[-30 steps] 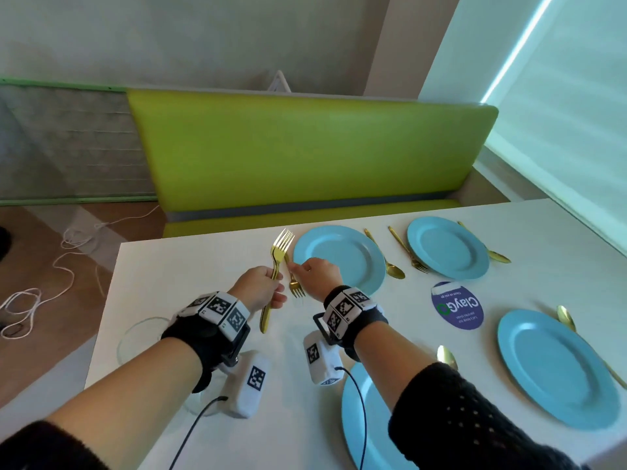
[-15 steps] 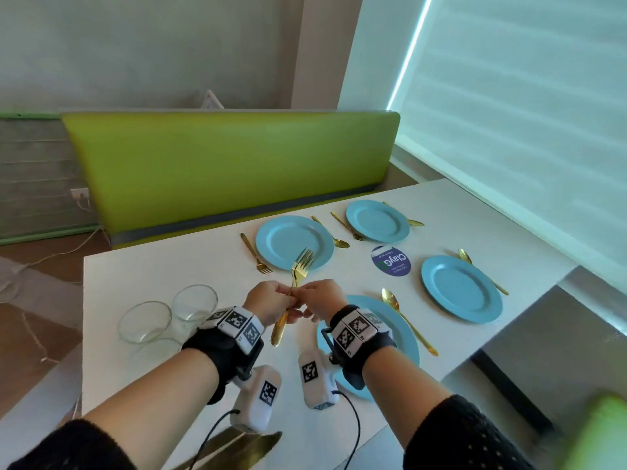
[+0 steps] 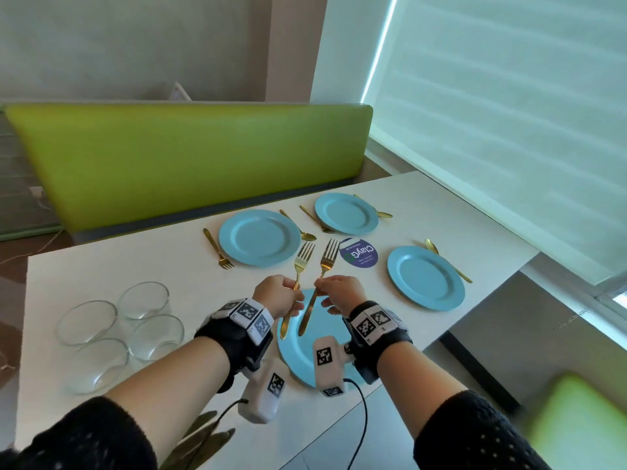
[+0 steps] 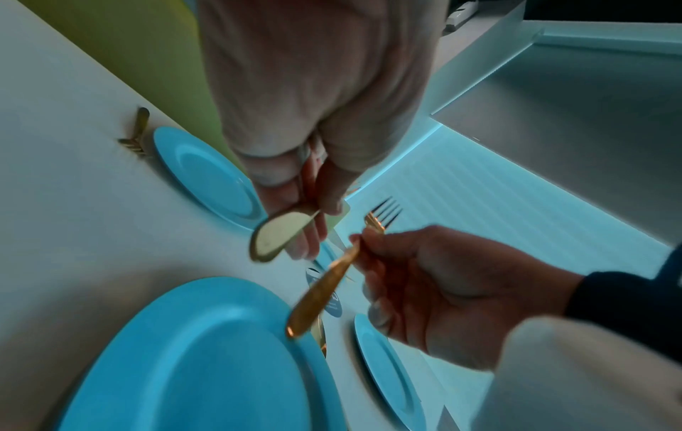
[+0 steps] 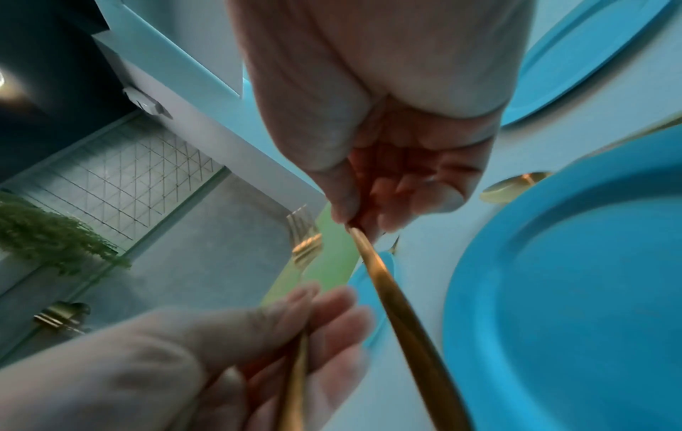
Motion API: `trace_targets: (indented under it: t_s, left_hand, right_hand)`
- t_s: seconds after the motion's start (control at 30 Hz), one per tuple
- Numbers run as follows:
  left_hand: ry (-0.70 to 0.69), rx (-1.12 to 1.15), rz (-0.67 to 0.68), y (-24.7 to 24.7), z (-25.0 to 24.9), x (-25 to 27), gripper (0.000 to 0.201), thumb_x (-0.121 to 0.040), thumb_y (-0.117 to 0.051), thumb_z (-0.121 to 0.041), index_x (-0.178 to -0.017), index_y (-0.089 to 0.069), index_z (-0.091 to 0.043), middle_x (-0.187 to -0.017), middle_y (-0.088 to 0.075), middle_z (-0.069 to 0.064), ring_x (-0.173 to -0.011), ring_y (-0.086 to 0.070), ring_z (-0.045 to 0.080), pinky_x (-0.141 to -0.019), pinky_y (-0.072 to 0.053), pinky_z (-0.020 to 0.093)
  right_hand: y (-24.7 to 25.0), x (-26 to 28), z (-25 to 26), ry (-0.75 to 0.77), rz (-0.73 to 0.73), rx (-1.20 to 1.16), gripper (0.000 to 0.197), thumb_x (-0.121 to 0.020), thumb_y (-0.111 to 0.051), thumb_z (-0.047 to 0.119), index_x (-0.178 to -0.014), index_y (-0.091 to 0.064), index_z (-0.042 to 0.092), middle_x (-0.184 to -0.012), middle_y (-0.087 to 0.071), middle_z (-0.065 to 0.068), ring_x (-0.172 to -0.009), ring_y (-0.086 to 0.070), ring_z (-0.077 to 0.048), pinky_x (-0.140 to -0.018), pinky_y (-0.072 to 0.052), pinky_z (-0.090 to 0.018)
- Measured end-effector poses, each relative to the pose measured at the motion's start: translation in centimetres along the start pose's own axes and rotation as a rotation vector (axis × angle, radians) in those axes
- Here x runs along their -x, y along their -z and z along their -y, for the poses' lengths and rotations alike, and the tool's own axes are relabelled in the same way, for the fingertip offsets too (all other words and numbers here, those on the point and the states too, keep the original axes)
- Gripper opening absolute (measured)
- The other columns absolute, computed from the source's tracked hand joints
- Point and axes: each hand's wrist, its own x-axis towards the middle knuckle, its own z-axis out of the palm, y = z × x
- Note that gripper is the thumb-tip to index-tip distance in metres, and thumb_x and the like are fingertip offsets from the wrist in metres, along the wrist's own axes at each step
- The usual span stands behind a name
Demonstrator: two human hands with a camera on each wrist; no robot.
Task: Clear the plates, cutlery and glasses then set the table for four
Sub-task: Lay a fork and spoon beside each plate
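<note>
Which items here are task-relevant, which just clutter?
Job:
left hand gripping gold fork
right hand pinching second gold fork
four blue plates
clear glasses
gold spoons

Lying about:
purple round sticker
green bench

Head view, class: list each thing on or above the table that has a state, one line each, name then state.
left hand: grips one gold fork, tines up
right hand: pinches the other gold fork, tines up
four glasses: upright, empty, clustered
four blue plates: flat, empty
third fork: lying beside the far-left plate
</note>
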Motion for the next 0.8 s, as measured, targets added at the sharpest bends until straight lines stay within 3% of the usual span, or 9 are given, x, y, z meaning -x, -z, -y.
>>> trace_targets:
  t_s: [0.13, 0.23, 0.37, 0.47, 0.57, 0.73, 0.8]
  left_hand:
    - [0.033, 0.059, -0.077, -2.2, -1.0, -1.9, 0.02, -0.089, -0.054, 0.0, -0.073, -0.051, -0.012, -0.072, -0.061, 0.007, -0.062, -0.06, 0.017, -0.066, -0.054, 0.03]
    - [0.054, 0.095, -0.118, -4.1, -1.6, -3.5, 0.022, -0.089, -0.051, 0.002, -0.072, -0.05, -0.012, -0.071, -0.06, 0.007, -0.059, -0.058, 0.018, -0.065, -0.053, 0.031]
    - [0.089, 0.104, -0.145, -6.5, -1.9, -5.7, 0.019, -0.089, -0.047, 0.003, -0.076, -0.05, -0.011, -0.071, -0.06, 0.008, -0.059, -0.057, 0.019, -0.065, -0.053, 0.031]
    - [0.11, 0.106, -0.158, -8.2, -1.9, -6.9, 0.021, -0.09, -0.046, 0.003, -0.075, -0.048, -0.012, -0.071, -0.059, 0.007, -0.059, -0.056, 0.019, -0.064, -0.052, 0.03]
    - [0.128, 0.106, -0.17, -9.5, -1.7, -7.7, 0.023, -0.091, -0.045, 0.004, -0.074, -0.047, -0.012, -0.071, -0.058, 0.008, -0.059, -0.056, 0.019, -0.063, -0.051, 0.029]
    - [0.146, 0.093, -0.192, -11.0, -1.3, -8.6, 0.017, -0.091, -0.045, 0.003, -0.08, -0.049, -0.01, -0.072, -0.059, 0.007, -0.06, -0.057, 0.018, -0.065, -0.052, 0.028]
    - [0.152, 0.085, -0.202, -11.4, -1.2, -8.8, 0.016, -0.091, -0.046, 0.002, -0.082, -0.05, -0.011, -0.073, -0.06, 0.007, -0.061, -0.058, 0.017, -0.067, -0.053, 0.029]
  right_hand:
    - [4.4, -3.3, -1.7, -0.026, -0.05, 0.11, 0.026, -0.091, -0.057, 0.018, -0.065, -0.056, 0.018, -0.065, -0.058, 0.004, -0.05, -0.046, -0.011, -0.045, -0.038, -0.021]
    - [8.1, -6.0, -3.3, -0.077, -0.03, 0.22, 0.024, -0.088, -0.057, 0.013, -0.064, -0.056, 0.015, -0.072, -0.06, -0.004, -0.052, -0.046, -0.014, -0.047, -0.039, -0.023]
    - [11.9, -9.4, -5.3, -0.094, -0.037, 0.419, 0.019, -0.082, -0.059, 0.013, -0.064, -0.06, 0.016, -0.083, -0.063, -0.009, -0.066, -0.055, -0.021, -0.065, -0.05, -0.032]
    - [13.9, -11.6, -6.9, -0.083, -0.024, 0.546, 0.01, -0.084, -0.059, 0.016, -0.083, -0.069, 0.011, -0.095, -0.066, -0.012, -0.081, -0.056, -0.023, -0.084, -0.052, -0.034]
    - [15.0, -13.2, -8.3, -0.089, -0.006, 0.733, 0.028, -0.089, -0.057, 0.02, -0.111, -0.066, 0.005, -0.116, -0.065, -0.012, -0.103, -0.061, -0.025, -0.096, -0.05, -0.036]
    - [15.9, -14.5, -9.6, -0.071, -0.008, 0.83, 0.032, -0.092, -0.054, 0.025, -0.12, -0.062, 0.01, -0.124, -0.062, -0.009, -0.116, -0.057, -0.024, -0.1, -0.047, -0.031]
    - [16.2, -15.1, -10.0, -0.117, 0.024, 0.794, 0.031, -0.09, -0.057, 0.021, -0.118, -0.064, 0.011, -0.123, -0.063, -0.009, -0.116, -0.057, -0.024, -0.094, -0.046, -0.026]
